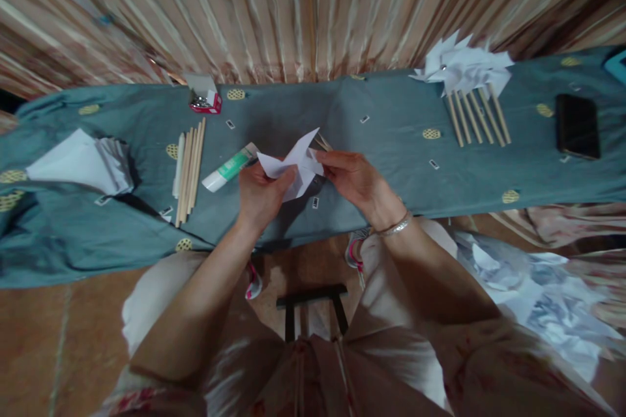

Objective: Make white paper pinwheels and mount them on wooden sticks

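Observation:
A white folded paper pinwheel (pixel 298 166) is held above the middle of the cloth-covered table. My left hand (pixel 264 194) is closed on its left side, with the thumb on top of the paper. At its right edge, my right hand (pixel 353 181) pinches the paper with fingers together. Thin pointed sticks (pixel 323 142) show just behind the fingertips of my right hand; whether they are held or lying on the cloth is unclear. A white and green glue tube (pixel 229 168) lies beside my left hand.
A red box of small metal pieces (pixel 206 101), wooden sticks (pixel 190 176) and stacked white paper (pixel 81 163) are on the left. Finished pinwheels on sticks (pixel 464 71) and a black phone (pixel 577 126) lie at right. Crumpled white paper (pixel 542 300) sits below the table's right side.

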`<state>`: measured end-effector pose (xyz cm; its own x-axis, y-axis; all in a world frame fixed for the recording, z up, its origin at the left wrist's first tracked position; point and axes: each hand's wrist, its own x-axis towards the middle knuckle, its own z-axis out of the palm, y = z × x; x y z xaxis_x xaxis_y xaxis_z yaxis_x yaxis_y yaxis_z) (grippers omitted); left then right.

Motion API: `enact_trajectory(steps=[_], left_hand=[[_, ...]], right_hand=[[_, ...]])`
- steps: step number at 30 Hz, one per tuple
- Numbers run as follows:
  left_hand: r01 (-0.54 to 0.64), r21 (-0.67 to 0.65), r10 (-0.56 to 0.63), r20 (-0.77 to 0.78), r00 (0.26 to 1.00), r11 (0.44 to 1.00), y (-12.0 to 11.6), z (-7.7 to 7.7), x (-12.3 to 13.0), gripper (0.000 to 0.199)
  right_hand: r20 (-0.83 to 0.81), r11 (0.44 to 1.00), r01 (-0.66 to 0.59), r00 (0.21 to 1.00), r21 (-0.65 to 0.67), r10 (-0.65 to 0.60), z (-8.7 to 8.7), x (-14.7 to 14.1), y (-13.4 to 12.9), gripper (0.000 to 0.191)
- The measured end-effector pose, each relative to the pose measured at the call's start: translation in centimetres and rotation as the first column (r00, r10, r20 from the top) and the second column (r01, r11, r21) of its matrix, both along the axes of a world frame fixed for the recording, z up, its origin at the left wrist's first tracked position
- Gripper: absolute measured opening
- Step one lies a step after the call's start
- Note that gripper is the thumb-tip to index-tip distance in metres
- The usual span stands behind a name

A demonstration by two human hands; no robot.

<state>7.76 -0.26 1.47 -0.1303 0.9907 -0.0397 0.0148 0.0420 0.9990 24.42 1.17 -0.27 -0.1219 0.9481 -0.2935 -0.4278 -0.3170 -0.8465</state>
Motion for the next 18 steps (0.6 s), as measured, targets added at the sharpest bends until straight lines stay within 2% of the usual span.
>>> enact_trajectory(steps=[7,12,18], left_hand=[[-0.017,-0.040,0.021,0.108,0.994,0.999,-0.2,0.2,0.3,0.008],[-0.015,-0.056,0.020,0.095,0.995,0.998,-0.2,0.0,0.4,0.006],[-0.023,-0.017,0.024,0.096,0.995,1.000,0.0,-0.6,0.3,0.009]], right_hand=[[-0.021,0.998,0.043,0.999,-0.049,-0.044,-0.2,-0.8,-0.3,0.016],[-0.053,0.996,0.089,0.995,-0.002,-0.089,-0.5,-1.7,-0.8,0.012],[-0.058,0.996,0.081,0.995,0.045,-0.079,-0.1,-2.4,-1.3,0.011]])
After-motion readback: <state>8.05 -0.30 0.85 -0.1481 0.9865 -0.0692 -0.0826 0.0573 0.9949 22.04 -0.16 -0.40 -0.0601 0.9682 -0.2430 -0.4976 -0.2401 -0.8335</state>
